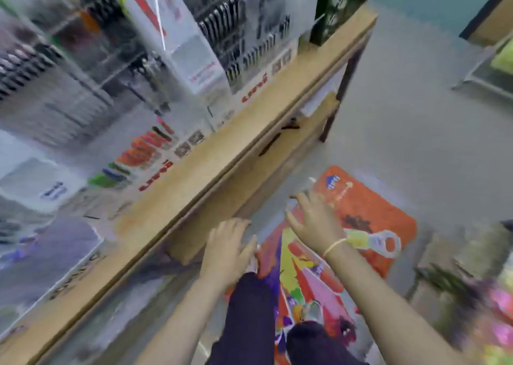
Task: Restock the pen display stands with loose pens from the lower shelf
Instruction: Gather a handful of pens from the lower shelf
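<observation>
Both hands empty: left hand (227, 242) and right hand (313, 220) hang spread, reaching toward the lower shelf (277, 153), where loose pens (269, 145) lie; restocking looks barely begun.

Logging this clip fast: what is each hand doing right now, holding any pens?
Left hand: open, fingers relaxed, holding nothing.
Right hand: open, fingers spread, holding nothing.
</observation>
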The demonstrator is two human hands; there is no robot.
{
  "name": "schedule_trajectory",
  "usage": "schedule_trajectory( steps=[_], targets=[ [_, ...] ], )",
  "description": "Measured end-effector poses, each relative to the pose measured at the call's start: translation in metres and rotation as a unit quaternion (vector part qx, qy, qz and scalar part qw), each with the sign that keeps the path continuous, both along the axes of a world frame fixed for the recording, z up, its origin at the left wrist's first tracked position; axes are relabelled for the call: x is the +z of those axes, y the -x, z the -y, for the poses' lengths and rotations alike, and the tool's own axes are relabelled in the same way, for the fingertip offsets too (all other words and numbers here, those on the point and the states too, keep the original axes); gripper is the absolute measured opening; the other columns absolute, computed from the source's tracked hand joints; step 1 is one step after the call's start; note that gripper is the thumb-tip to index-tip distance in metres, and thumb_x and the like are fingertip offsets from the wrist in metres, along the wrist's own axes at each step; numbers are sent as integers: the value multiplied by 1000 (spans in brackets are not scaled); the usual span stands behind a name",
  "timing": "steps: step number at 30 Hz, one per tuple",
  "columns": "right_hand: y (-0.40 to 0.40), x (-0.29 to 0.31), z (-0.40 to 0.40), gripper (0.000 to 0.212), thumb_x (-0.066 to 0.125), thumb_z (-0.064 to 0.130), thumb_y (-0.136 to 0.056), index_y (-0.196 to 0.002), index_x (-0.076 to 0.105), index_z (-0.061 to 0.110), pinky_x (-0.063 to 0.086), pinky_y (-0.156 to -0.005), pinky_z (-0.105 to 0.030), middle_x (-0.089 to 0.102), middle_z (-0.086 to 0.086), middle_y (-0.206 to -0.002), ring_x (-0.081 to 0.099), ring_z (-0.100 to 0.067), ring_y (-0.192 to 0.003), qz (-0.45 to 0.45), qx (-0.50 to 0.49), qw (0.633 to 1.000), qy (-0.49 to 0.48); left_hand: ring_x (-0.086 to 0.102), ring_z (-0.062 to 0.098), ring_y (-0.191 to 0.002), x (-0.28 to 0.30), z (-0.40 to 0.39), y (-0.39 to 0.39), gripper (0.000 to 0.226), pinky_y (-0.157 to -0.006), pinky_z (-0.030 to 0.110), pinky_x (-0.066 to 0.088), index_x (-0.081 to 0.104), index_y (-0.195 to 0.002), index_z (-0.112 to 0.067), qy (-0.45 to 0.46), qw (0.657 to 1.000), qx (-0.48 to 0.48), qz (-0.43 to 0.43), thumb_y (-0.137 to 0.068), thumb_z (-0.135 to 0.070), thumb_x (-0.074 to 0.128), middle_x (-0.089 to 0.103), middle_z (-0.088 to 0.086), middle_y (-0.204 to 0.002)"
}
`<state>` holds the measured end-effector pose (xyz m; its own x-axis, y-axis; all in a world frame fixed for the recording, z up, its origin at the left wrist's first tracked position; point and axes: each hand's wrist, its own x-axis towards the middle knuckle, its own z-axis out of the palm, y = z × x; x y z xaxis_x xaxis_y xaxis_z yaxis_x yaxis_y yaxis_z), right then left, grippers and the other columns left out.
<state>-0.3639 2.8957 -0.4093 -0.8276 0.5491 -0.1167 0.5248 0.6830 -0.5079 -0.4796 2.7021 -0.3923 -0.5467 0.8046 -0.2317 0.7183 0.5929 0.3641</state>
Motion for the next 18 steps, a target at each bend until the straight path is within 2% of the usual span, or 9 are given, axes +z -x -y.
schedule_trajectory(
  steps=[2,5,8,11,13,16,18],
  targets=[
    [15,-48,-28,55,36,52,-89,-118,61,13,52,-79,-47,58,-11,-108,61,-37,-95,4,4,1000,7,60,32,-112,-46,-33,23,55,-91,46,49,65,-122,-14,-4,1000,8,-14,-94,-51,37,66,7,-122],
    [41,-132,-68,59,36,53,-89,-121,59,9,51,-79,-43,57,-12,-109,59,-35,-98,-16,4,1000,5,51,29,-125,-132,-79,56,62,-101,45,40,57,-133,-15,-5,999,33,-26,-94,-55,31,58,5,-136],
    [75,-218,-106,62,35,54,-88,-124,56,8,49,-85,-45,54,-12,-113,55,-34,-105,-39,-8,999,2,45,31,-133,-225,-123,91,73,-108,46,33,51,-142,-16,-16,998,57,-13,-90,-61,26,51,6,-146],
    [116,-289,-139,66,39,52,-86,-131,53,6,45,-93,-44,53,-15,-126,52,-35,-116,-77,-17,997,-26,46,36,-133,-306,-157,132,73,-109,50,33,51,-142,-11,-49,996,58,-37,-90,-59,32,50,12,-147],
    [142,-325,-156,68,43,54,-86,-134,51,6,43,-99,-48,50,-16,-135,48,-36,-125,-105,-22,993,-46,46,39,-131,-345,-176,156,69,-106,53,36,53,-141,-9,-79,992,62,-82,-91,-55,38,50,14,-147],
    [172,-367,-174,74,55,55,-86,-141,44,5,28,-115,-54,42,-19,-147,34,-34,-139,-151,-25,984,-93,33,34,-142,-379,-199,183,75,-111,56,29,48,-146,-14,-103,984,86,-121,-89,-61,35,41,10,-155],
    [187,-384,-185,81,65,54,-85,-145,40,5,19,-119,-54,36,-21,-151,28,-33,-144,-174,-33,979,-105,25,31,-146,-391,-211,197,80,-114,56,24,45,-148,-17,-118,978,107,-136,-87,-67,35,35,8,-159]
  ],
)
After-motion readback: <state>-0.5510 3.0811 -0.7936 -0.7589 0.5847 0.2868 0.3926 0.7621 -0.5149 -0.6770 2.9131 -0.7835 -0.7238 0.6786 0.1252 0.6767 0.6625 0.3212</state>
